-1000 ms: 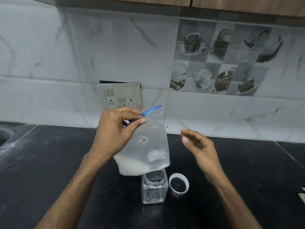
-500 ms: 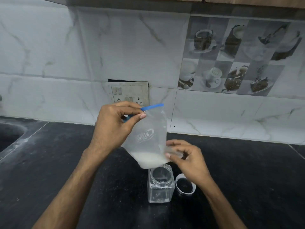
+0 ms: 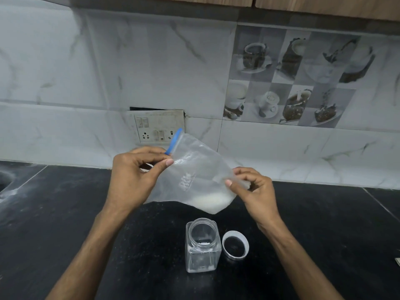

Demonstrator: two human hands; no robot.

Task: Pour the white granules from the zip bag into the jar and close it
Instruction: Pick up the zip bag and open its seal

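The right hand (image 3: 257, 191) has come in from open air a second ago and now pinches the far side of the zip bag (image 3: 194, 167), thumb and forefinger clamped on the plastic. The bag, which hung straight down from the left hand's pinch, now stretches slantwise between the two grips. The left hand (image 3: 134, 176) keeps its pinch at the top corner, right under the blue zip strip (image 3: 174, 141), which has swung from nearly level to steeply upright above those fingers. The white granules (image 3: 211, 201), spread along the bag's bottom before, have slid into the low corner just below the right hand's pinch.

As for the job, it looks to me barely begun. The jar (image 3: 202, 245) stands open on the black counter (image 3: 65, 213), below and between the two grips, nearly under that loaded corner. It holds what seems only a few white specks. Its lid (image 3: 235, 245) lies off, hollow side up, just beside the jar and under the right wrist. I cannot tell whether the zip is open yet. Nothing is flowing, since the mouth end sits higher than the granules. Still to come, I'd say, are tipping the mouth over the jar, emptying the bag and fitting the lid.
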